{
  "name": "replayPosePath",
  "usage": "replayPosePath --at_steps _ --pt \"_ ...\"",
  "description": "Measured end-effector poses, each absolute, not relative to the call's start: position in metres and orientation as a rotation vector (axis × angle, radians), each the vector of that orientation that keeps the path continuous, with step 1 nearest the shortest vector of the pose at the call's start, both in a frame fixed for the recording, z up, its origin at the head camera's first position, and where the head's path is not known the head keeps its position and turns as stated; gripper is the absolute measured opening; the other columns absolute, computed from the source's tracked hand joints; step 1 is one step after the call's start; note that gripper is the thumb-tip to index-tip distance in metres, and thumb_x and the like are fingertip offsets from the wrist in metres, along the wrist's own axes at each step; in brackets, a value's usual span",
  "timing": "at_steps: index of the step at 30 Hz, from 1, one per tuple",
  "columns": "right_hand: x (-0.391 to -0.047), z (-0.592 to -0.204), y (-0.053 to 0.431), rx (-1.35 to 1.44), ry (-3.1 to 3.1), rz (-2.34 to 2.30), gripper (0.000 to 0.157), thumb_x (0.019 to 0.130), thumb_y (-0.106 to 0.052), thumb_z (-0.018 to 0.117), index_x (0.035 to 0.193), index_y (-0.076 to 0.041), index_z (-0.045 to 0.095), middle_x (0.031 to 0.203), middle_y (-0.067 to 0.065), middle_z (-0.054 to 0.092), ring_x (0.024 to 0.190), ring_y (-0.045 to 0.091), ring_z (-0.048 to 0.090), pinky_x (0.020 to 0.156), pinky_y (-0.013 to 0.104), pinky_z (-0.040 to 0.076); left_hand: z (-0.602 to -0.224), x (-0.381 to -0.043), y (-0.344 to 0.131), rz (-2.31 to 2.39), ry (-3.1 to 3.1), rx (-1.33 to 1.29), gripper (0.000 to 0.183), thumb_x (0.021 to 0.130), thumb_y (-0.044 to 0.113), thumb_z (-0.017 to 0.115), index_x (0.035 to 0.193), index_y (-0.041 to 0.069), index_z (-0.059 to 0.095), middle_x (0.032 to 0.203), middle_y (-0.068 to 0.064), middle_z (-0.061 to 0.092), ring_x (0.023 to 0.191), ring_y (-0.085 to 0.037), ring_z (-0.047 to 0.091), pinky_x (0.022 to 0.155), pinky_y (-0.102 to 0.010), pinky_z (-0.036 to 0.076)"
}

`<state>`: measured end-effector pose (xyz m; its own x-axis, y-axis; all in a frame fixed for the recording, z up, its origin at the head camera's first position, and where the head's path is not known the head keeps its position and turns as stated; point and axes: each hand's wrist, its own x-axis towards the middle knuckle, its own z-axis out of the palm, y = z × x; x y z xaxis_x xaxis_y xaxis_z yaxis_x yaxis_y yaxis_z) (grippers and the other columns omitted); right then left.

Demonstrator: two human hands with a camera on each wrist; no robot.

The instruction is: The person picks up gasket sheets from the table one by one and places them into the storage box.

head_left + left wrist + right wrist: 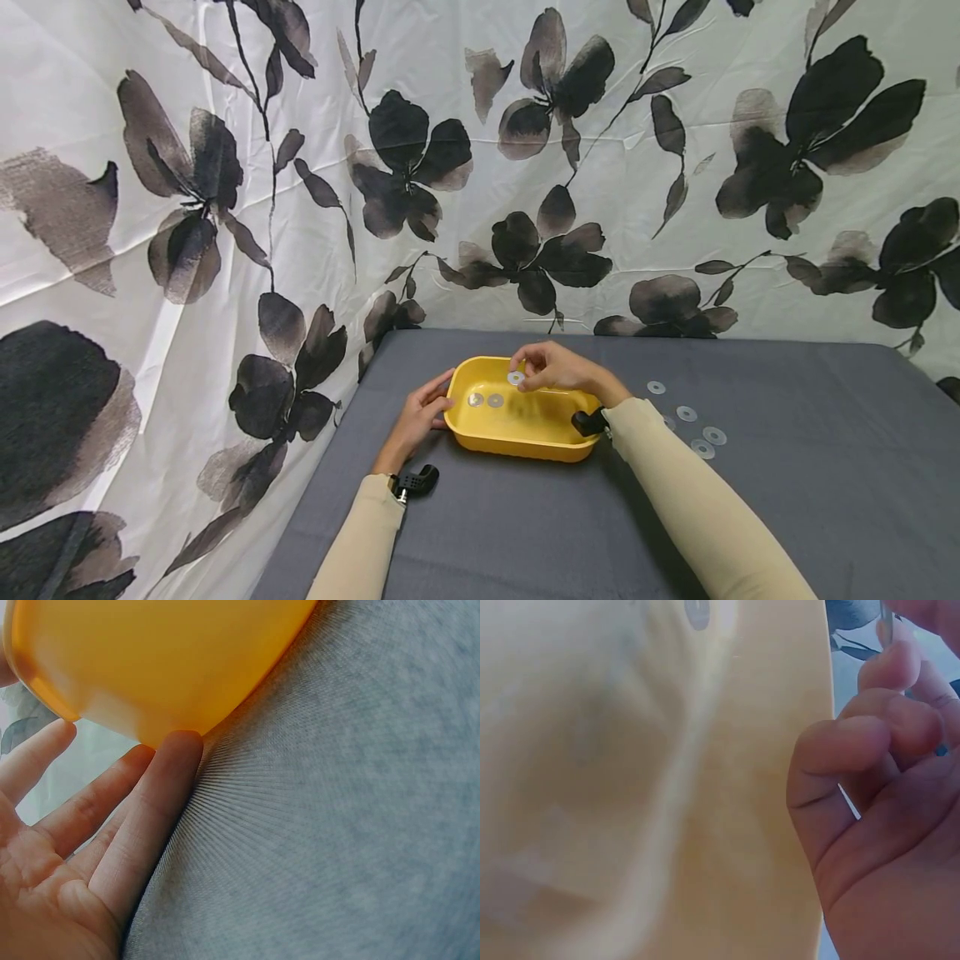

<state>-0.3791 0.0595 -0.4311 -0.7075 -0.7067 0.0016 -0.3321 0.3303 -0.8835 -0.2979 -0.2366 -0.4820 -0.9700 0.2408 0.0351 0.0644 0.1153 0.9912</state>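
1. Held washer [515, 378]: at the fingertips of the right hand [558, 367], over the back part of the yellow tray [517, 448]. Flat face shows in the head view; only a thin edge in the right wrist view.
2. Right hand: closed to a pinch, thumb and fingertip on the washer. Remaining fingers curl in toward the palm, seen from the right wrist. Hand sits above the tray's back rim.
3. Left hand [416, 418]: at the tray's left end, fingers spread and mostly straight, fingertips touching the outer wall. One finger lies low on the wall, next to the desk [825, 467].
4. Inside the tray: two washers, a left one [476, 400] and a right one [496, 401], side by side, apart, both left of the right hand.
5. Loose washers [686, 413] on the desk, right of the tray, beyond the right forearm; five visible, one partly hidden by the sleeve [693, 492].
6. Tray stands upright on the grey desk, floral cloth [555, 167] hanging behind.
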Motion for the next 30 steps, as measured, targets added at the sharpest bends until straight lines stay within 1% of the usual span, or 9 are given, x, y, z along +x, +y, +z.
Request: replayPosePath --at_steps 3,10,16,18,21,25,30 --pt "-0.380 -0.434 0.059 -0.909 2.207 -1.317 0.031 0.081 -0.009 0.075 0.110 -0.005 0.064 0.071 0.007 0.051 0.060 0.011 0.043 0.055 0.021 0.037 -0.481 -0.297 -0.236 1.987 2.238 0.316 0.057 0.095 0.009 0.053 0.149 0.012 0.037 0.147 -0.023 0.043 0.121 -0.043 0.054 0.074 -0.034 0.060" --pt "-0.383 -0.439 0.056 -0.870 2.214 -1.303 0.029 0.082 -0.005 0.073 0.110 -0.006 0.064 0.069 0.004 0.051 0.056 0.011 0.040 0.050 0.020 0.033 -0.484 -0.300 -0.238 1.979 2.225 0.294 0.055 0.096 0.010 0.053 0.148 0.018 0.039 0.146 -0.019 0.046 0.121 -0.043 0.054 0.074 -0.034 0.060" --pt "-0.385 -0.446 0.054 -0.851 2.231 -1.279 0.028 0.083 -0.005 0.072 0.109 -0.007 0.064 0.067 0.002 0.052 0.054 0.010 0.038 0.049 0.021 0.031 -0.508 -0.312 -0.239 2.012 2.301 0.252 0.052 0.093 0.016 0.058 0.142 0.030 0.048 0.139 -0.010 0.055 0.110 -0.031 0.063 0.071 -0.036 0.060" --pt "-0.386 -0.449 0.054 -0.849 2.227 -1.273 0.027 0.083 -0.006 0.072 0.109 -0.007 0.064 0.065 0.001 0.052 0.054 0.010 0.037 0.050 0.021 0.030 -0.509 -0.312 -0.239 2.011 2.319 0.244 0.051 0.092 0.017 0.059 0.140 0.032 0.050 0.137 -0.007 0.057 0.108 -0.028 0.064 0.071 -0.037 0.060" --pt "-0.388 -0.453 0.054 -0.838 2.222 -1.265 0.027 0.084 -0.007 0.071 0.109 -0.008 0.063 0.063 -0.001 0.051 0.053 0.011 0.036 0.051 0.022 0.030 -0.509 -0.312 -0.239 2.006 2.329 0.246 0.051 0.092 0.016 0.059 0.139 0.033 0.050 0.135 -0.009 0.058 0.106 -0.029 0.065 0.070 -0.037 0.060" --pt "-0.389 -0.457 0.053 -0.820 2.232 -1.257 0.027 0.083 -0.008 0.072 0.109 -0.008 0.063 0.062 -0.001 0.049 0.052 0.011 0.035 0.049 0.022 0.029 -0.509 -0.312 -0.240 2.003 2.317 0.253 0.050 0.094 0.016 0.058 0.140 0.033 0.049 0.136 -0.012 0.057 0.107 -0.035 0.063 0.070 -0.035 0.060" --pt "-0.389 -0.460 0.051 -0.788 2.251 -1.224 0.027 0.083 -0.009 0.072 0.109 -0.010 0.063 0.063 -0.002 0.050 0.050 0.010 0.035 0.047 0.022 0.028 -0.507 -0.313 -0.241 1.990 2.283 0.259 0.052 0.095 0.015 0.057 0.144 0.027 0.045 0.140 -0.017 0.053 0.113 -0.042 0.059 0.072 -0.034 0.060"
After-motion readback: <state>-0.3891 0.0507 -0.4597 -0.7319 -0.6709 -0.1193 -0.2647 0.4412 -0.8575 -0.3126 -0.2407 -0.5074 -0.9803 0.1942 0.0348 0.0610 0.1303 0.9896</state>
